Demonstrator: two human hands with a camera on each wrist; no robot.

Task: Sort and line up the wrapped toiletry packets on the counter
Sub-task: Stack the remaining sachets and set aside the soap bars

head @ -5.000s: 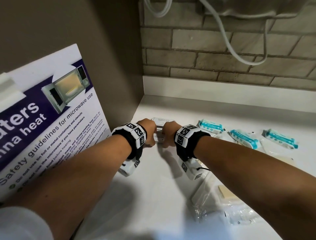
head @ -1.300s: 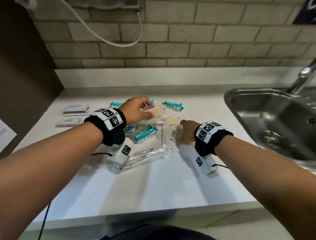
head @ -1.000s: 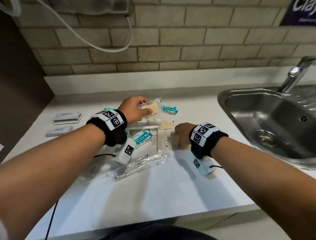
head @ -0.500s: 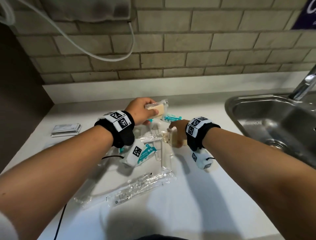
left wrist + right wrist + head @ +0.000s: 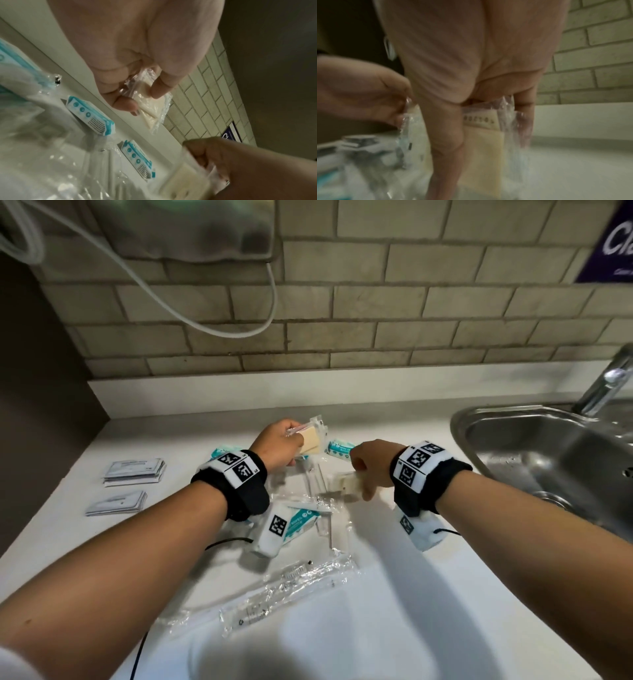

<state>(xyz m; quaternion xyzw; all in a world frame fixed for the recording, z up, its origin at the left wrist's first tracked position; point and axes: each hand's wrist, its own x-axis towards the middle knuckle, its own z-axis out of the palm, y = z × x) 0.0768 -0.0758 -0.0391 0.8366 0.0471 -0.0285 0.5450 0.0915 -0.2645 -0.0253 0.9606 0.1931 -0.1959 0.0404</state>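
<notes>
My left hand (image 5: 291,445) pinches a clear-wrapped cream soap packet (image 5: 311,440) above the back of the counter; the left wrist view shows its thumb and fingers (image 5: 159,89) on the wrapper (image 5: 152,112). Beside it, my right hand (image 5: 359,481) grips a second cream soap packet (image 5: 344,484), which shows under the thumb (image 5: 445,135) as a cream slab (image 5: 481,148). Teal-and-white packets (image 5: 339,448) (image 5: 301,520) (image 5: 91,117) lie below the hands among long clear-wrapped packets (image 5: 291,590). Two stacks of flat white sachets (image 5: 133,470) (image 5: 116,503) sit at the left.
A steel sink (image 5: 548,457) with a faucet (image 5: 603,385) fills the right side. The white counter (image 5: 359,638) ends at a low white upstand and a brick wall. A white cable (image 5: 212,326) hangs on the wall, and a dark panel stands at the far left.
Both hands left the flat sachets and came to the loose pile. The right hand lifted a cream packet off the counter and moved it toward the left hand's packet.
</notes>
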